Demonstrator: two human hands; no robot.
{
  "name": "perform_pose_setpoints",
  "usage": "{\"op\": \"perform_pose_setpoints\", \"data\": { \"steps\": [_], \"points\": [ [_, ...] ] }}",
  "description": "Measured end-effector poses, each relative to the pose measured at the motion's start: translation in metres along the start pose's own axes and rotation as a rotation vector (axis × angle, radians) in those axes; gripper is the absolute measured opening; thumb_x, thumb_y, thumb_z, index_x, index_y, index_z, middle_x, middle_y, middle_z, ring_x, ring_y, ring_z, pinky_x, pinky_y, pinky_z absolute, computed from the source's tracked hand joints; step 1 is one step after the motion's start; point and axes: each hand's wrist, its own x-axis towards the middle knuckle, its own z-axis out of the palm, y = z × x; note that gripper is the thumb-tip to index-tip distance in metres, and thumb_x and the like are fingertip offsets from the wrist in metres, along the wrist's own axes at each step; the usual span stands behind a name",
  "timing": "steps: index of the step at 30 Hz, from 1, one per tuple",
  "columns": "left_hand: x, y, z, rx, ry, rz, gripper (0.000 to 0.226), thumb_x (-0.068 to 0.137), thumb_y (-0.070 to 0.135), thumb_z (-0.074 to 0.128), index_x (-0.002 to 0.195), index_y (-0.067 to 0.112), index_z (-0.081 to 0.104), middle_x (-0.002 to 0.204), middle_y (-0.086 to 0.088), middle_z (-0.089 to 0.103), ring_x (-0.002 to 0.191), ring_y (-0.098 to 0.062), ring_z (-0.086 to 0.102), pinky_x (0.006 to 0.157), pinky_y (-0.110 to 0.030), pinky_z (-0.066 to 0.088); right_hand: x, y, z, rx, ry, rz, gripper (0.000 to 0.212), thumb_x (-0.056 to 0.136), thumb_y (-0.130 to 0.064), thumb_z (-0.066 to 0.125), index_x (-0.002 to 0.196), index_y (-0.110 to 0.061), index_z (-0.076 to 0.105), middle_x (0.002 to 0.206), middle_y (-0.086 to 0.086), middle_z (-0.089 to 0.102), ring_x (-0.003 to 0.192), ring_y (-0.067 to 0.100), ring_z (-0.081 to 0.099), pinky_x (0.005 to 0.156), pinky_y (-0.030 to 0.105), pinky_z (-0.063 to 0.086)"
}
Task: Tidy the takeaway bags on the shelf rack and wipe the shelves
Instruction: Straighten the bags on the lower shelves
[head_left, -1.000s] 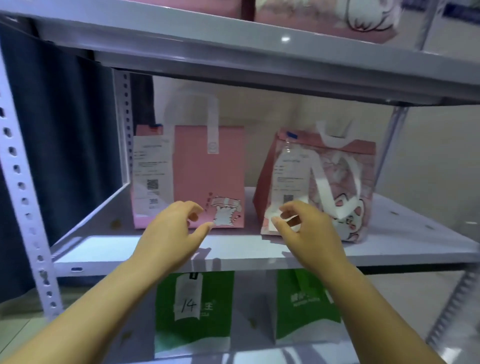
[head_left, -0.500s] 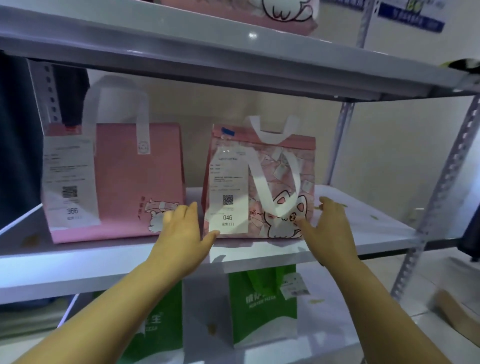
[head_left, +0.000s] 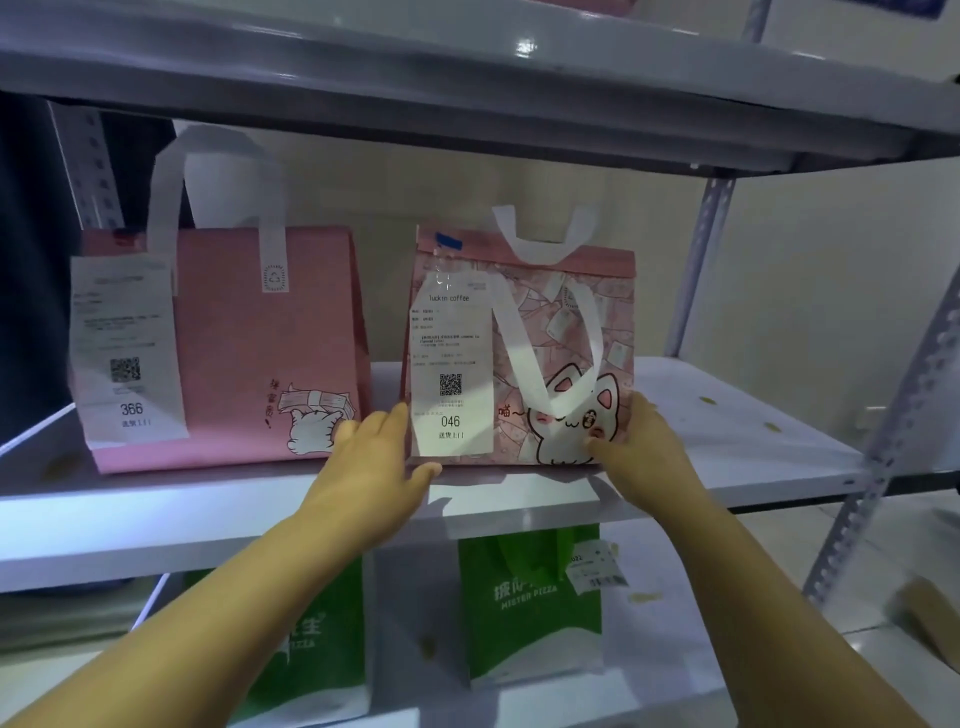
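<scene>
Two pink takeaway bags stand on the middle shelf (head_left: 727, 431) of a white metal rack. The plain pink bag (head_left: 234, 343) with receipt 366 is on the left. The cat-print pink bag (head_left: 561, 332) with receipt 046 stands to its right. My left hand (head_left: 371, 462) lies with straight fingers against the lower left corner of the cat-print bag. My right hand (head_left: 639, 447) grips its lower right corner, thumb on the front face.
Two green pizza bags (head_left: 530, 608) (head_left: 311, 644) stand on the shelf below. The upper shelf (head_left: 467, 78) hangs close overhead. Small brown spots dot the middle shelf at the right. A perforated rack post (head_left: 893, 431) rises at the right.
The view has shifted right and closer. Both hands moved from in front of the two bags onto the cat-print bag's lower corners; the bag now faces squarely forward.
</scene>
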Motion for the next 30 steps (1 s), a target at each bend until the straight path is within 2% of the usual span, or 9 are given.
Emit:
{"op": "perform_pose_setpoints", "data": {
  "steps": [3,6,8,11,14,18,24,26,30],
  "points": [
    [-0.002,0.0,0.002,0.004,-0.002,-0.009,0.066,0.087,0.045,0.054,0.141,0.019,0.025,0.131,0.001,0.044,0.123,-0.022,0.03,0.098,-0.037,0.035,-0.002,0.002,-0.001,-0.006,-0.005,-0.014,0.047,0.079,-0.015,0.066,0.121,-0.016,0.045,0.105,-0.003,0.052,0.088,0.014,0.047,0.057,0.015,0.033],
    [-0.006,0.001,0.003,0.001,0.011,-0.013,0.063,0.086,0.046,0.055,0.138,0.019,0.031,0.129,0.0,0.045,0.12,-0.022,0.034,0.094,-0.035,0.036,-0.009,0.002,-0.002,-0.005,0.014,0.007,0.045,0.08,-0.02,0.066,0.122,-0.016,0.047,0.115,0.003,0.054,0.095,0.018,0.05,0.076,0.029,0.044],
    [-0.011,0.0,0.003,0.001,0.058,0.004,0.058,0.086,0.047,0.056,0.132,0.017,0.037,0.127,-0.002,0.047,0.117,-0.022,0.037,0.091,-0.033,0.036,-0.018,0.001,-0.004,-0.041,0.102,-0.004,0.048,0.082,-0.027,0.066,0.124,-0.015,0.047,0.117,0.002,0.052,0.099,0.017,0.05,0.083,0.032,0.043],
    [-0.023,-0.004,0.002,-0.024,0.112,0.026,0.061,0.084,0.049,0.057,0.135,0.021,0.038,0.13,0.0,0.047,0.119,-0.022,0.04,0.096,-0.036,0.037,-0.035,-0.002,-0.005,-0.05,0.24,-0.093,0.05,0.084,-0.035,0.065,0.127,-0.015,0.047,0.113,-0.003,0.048,0.097,0.01,0.044,0.082,0.027,0.037],
    [-0.041,-0.007,-0.001,-0.029,0.145,0.059,0.056,0.083,0.053,0.055,0.129,0.025,0.045,0.12,0.005,0.05,0.111,-0.017,0.047,0.092,-0.034,0.043,-0.055,-0.005,-0.001,0.044,0.256,-0.179,0.04,0.086,-0.038,0.062,0.121,-0.021,0.053,0.109,-0.01,0.054,0.096,0.006,0.053,0.079,0.026,0.043],
    [-0.073,-0.011,-0.005,-0.03,0.15,0.07,0.048,0.079,0.057,0.05,0.117,0.027,0.054,0.102,0.013,0.05,0.09,-0.007,0.051,0.074,-0.025,0.04,-0.083,-0.008,0.015,0.131,0.136,-0.263,0.02,0.086,-0.038,0.061,0.104,-0.028,0.06,0.094,-0.018,0.059,0.088,-0.001,0.057,0.07,0.02,0.048],
    [-0.123,-0.036,-0.001,-0.001,0.081,-0.008,0.036,0.081,0.052,0.053,0.103,0.024,0.062,0.092,0.011,0.058,0.082,-0.007,0.055,0.064,-0.017,0.04,-0.127,-0.007,0.055,0.209,-0.125,-0.319,0.009,0.085,-0.035,0.064,0.091,-0.028,0.063,0.085,-0.015,0.064,0.079,0.0,0.059,0.067,0.014,0.047],
    [-0.138,-0.051,0.006,0.006,0.054,-0.073,0.034,0.081,0.052,0.053,0.1,0.026,0.062,0.09,0.011,0.059,0.079,-0.005,0.056,0.063,-0.019,0.043,-0.14,-0.006,0.072,0.206,-0.231,-0.31,0.009,0.085,-0.033,0.065,0.089,-0.026,0.064,0.083,-0.015,0.064,0.078,0.0,0.059,0.067,0.015,0.048],
    [-0.159,-0.093,0.025,0.014,-0.004,-0.249,0.031,0.082,0.053,0.055,0.097,0.027,0.063,0.09,0.01,0.062,0.079,-0.006,0.058,0.07,-0.035,0.055,-0.159,-0.002,0.112,0.13,-0.441,-0.286,0.012,0.085,-0.036,0.063,0.09,-0.025,0.065,0.082,-0.014,0.063,0.076,0.001,0.058,0.07,0.023,0.05]
  ]
}}
